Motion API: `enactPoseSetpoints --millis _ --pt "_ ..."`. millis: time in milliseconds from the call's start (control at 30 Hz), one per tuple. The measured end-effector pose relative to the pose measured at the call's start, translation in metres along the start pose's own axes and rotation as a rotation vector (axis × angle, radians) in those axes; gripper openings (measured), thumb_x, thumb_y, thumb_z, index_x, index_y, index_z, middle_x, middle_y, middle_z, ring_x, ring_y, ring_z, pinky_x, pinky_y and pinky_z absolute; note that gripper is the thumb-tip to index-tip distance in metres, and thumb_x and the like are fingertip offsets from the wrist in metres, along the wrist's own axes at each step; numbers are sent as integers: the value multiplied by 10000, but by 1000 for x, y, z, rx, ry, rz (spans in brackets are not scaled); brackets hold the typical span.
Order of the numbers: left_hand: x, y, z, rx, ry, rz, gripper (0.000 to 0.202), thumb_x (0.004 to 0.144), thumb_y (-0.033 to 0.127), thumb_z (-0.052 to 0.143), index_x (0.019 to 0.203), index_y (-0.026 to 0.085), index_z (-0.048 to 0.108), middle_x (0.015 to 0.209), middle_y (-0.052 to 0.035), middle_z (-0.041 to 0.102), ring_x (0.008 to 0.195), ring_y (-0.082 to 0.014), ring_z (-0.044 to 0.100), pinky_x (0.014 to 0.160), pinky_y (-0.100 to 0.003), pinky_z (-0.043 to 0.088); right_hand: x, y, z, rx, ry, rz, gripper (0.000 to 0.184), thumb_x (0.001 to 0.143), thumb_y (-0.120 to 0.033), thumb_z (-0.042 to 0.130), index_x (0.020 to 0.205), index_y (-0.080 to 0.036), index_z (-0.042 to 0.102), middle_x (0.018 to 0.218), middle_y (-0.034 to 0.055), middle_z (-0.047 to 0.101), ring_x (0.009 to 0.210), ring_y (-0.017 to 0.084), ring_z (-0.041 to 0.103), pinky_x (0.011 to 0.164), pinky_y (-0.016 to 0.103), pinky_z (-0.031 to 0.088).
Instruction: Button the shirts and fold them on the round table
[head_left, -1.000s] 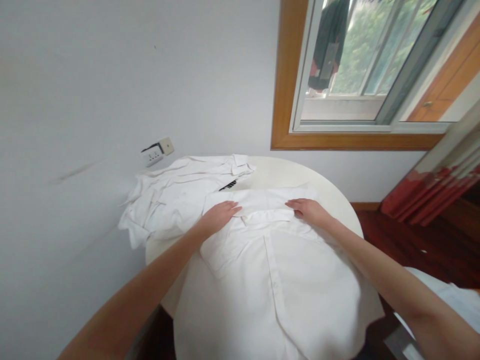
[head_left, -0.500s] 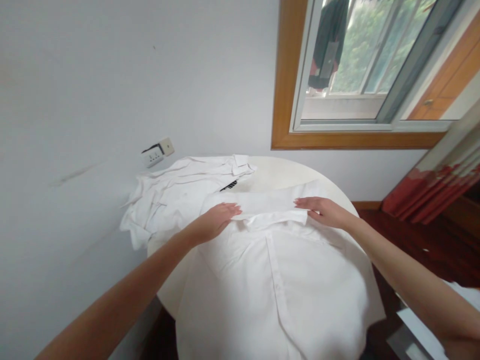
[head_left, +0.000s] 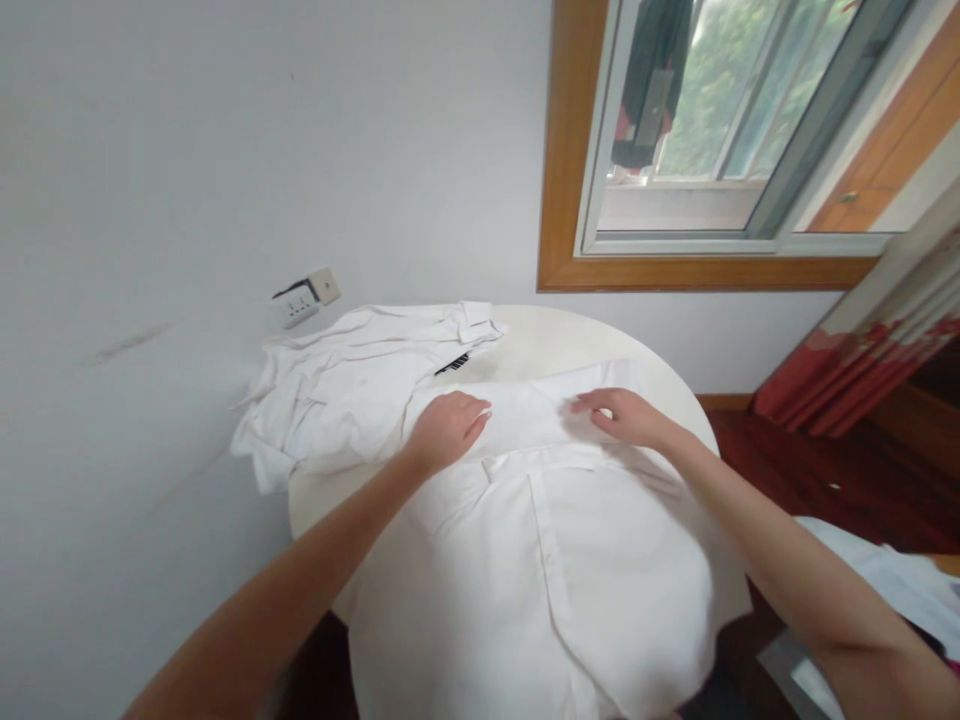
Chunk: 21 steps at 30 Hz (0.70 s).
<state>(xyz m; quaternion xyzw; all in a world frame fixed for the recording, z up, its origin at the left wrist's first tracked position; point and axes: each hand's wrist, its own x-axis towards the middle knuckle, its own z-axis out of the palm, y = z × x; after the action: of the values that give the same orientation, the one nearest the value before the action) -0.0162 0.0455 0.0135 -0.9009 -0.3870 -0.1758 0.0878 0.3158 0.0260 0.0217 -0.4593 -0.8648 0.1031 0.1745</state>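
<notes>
A white button-front shirt is spread over the round table, with its front placket running towards me and its lower part hanging past the near edge. Over the flat cloth at the shirt's far end, my left hand has its fingers stretched out and its thumb apart. My right hand hovers on the other side of the same strip, thumb and fingers apart with nothing between them; its fingertips are blurred. Whether either hand touches the cloth is hard to make out.
More white garments lie in a heap at the table's far left, beside a small black-striped item. The white table stands against a wall with a socket. White papers or cloths are at the lower right.
The raised fold of cloth between my hands now lies flat. Both hands have come off its edge, the right one shifting slightly inward and its fingers spreading.
</notes>
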Motion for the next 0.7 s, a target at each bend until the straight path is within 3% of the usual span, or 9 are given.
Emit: enactPoseSetpoints --millis 67,133,267,400,533,700 --pt "18 12 18 38 50 -83 411 967 344 327 1222 162 592 1192 -115 644 1130 -233 556 982 -400 410 33 -16 19 -62 30 -5 419 863 -171 385 1180 -197 657 1263 46 624 1250 188 503 1072 333 359" --pt "27 18 40 83 52 -176 435 955 366 353 1304 184 539 1352 -114 541 1270 -275 454 1065 -465 329 60 -27 45 -164 14 36 445 900 -207 385 1310 -221 556 1413 55 490 1350 213 377 1111 404 287" --pt "22 -3 73 83 -79 -271 496 934 501 358 1373 303 474 1468 -47 421 1369 -307 335 1121 -527 226 77 -18 80 -252 -23 236 550 954 -543 272 1441 -303 361 1541 31 272 1424 273 205 1111 602 129" --pt "6 -36 73 96 -122 -308 572 920 562 340 1400 270 447 1492 -70 378 1388 -306 305 1138 -476 222 59 27 77 -298 5 414 674 924 -651 153 1464 -284 322 1555 32 232 1430 279 178 1121 585 111" --pt "0 -47 69 132 -104 -336 582 917 569 337 1398 261 454 1488 -77 384 1389 -303 305 1142 -457 215 41 67 64 -363 36 514 675 931 -631 183 1454 -240 355 1542 58 272 1423 261 205 1147 474 138" --pt "-5 -52 71 213 -61 -448 628 906 583 343 1383 197 475 1452 -126 430 1365 -324 338 1124 -478 226 32 83 63 -401 107 607 630 941 -604 171 1442 -273 359 1542 53 273 1426 261 190 1115 591 102"
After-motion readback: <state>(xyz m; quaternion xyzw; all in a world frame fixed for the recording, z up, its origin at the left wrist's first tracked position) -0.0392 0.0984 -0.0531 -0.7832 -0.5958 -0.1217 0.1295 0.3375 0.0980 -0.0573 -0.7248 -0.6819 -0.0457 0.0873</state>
